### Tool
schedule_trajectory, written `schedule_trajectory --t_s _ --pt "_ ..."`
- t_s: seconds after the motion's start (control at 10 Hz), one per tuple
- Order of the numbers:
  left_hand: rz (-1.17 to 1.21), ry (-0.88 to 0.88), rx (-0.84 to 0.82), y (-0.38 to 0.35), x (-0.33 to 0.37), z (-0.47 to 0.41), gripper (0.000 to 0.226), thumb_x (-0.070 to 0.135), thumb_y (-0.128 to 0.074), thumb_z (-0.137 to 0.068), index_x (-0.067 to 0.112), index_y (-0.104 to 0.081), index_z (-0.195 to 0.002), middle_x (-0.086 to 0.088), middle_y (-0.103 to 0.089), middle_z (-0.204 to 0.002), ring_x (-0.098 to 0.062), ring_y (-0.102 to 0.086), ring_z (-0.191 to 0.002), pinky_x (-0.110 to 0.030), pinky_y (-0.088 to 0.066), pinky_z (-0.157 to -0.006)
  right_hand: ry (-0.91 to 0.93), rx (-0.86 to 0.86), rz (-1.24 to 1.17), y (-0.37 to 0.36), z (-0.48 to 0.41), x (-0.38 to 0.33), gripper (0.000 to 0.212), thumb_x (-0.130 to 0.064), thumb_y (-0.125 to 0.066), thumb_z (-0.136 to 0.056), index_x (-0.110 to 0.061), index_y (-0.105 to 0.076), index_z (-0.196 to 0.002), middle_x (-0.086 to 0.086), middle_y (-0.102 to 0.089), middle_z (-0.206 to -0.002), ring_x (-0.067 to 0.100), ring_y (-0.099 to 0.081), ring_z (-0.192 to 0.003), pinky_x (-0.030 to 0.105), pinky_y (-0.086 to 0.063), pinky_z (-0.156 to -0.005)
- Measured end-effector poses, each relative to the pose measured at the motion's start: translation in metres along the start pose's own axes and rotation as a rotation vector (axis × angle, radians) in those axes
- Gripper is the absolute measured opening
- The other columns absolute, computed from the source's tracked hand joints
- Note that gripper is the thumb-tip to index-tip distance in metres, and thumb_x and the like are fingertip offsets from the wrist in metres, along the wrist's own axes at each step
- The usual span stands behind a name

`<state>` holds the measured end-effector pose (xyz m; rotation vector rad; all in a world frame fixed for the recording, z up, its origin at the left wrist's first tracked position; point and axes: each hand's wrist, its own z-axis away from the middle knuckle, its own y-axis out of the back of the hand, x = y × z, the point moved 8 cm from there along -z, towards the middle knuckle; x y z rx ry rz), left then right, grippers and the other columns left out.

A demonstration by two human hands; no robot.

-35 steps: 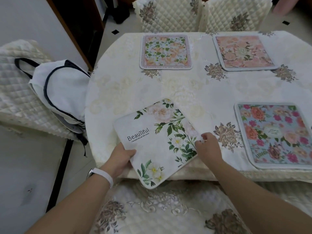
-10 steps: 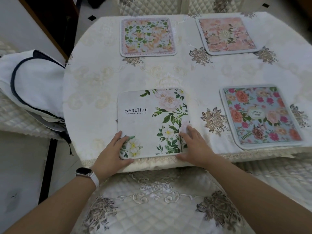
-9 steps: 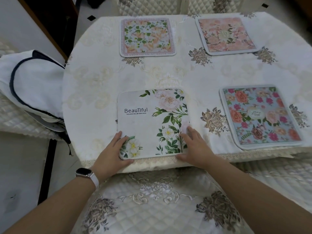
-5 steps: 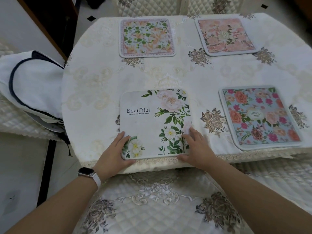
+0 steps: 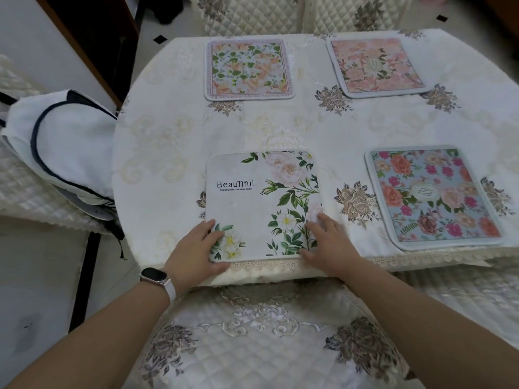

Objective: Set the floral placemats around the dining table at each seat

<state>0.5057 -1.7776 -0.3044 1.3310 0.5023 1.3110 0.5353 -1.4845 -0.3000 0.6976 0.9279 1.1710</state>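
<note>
A white floral placemat (image 5: 252, 197) printed "Beautiful" lies flat and square at the near edge of the dining table (image 5: 280, 127). My left hand (image 5: 193, 248) grips its near left corner, fingers on top and thumb at the edge. My right hand (image 5: 328, 242) holds its near right corner the same way. Three other floral placemats lie flat: a blue one (image 5: 429, 195) near right, an orange-and-green one (image 5: 248, 68) far left, a pink one (image 5: 376, 66) far right.
A quilted chair seat (image 5: 252, 332) sits directly below me against the table edge. A white bag with dark trim (image 5: 61, 144) rests on a quilted chair at the left. Two more quilted chair backs (image 5: 252, 15) stand at the far side.
The white placemat went from tilted and overhanging the table edge to lying flat and square. In the last second it slid slightly right under both hands.
</note>
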Motion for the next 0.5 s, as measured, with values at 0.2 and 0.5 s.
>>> schedule_trajectory --t_s 0.2,0.5 --pt "0.052 0.096 0.056 0.018 0.018 0.01 0.079 0.068 -0.046 -0.073 0.02 -0.053 -0.134 -0.002 -0.043 -0.149 -0.022 -0.04 -0.135 -0.038 -0.036 -0.108 0.023 0.071 0.046 0.02 0.003 -0.012 0.055 -0.044 -0.054 -0.091 -0.019 -0.046 -0.139 0.011 -0.034 -0.153 0.028 -0.035 -0.135 0.043 -0.038 -0.107" --pt "-0.012 -0.015 0.38 0.092 0.063 0.023 0.051 0.05 -0.051 -0.08 0.016 -0.069 -0.113 -0.005 -0.065 -0.123 -0.026 -0.058 -0.113 -0.042 -0.047 -0.092 0.179 0.306 -0.026 0.096 0.018 -0.032 0.045 -0.04 -0.047 -0.095 -0.019 -0.052 -0.135 0.002 -0.054 -0.133 0.022 -0.05 -0.117 0.037 -0.044 -0.091"
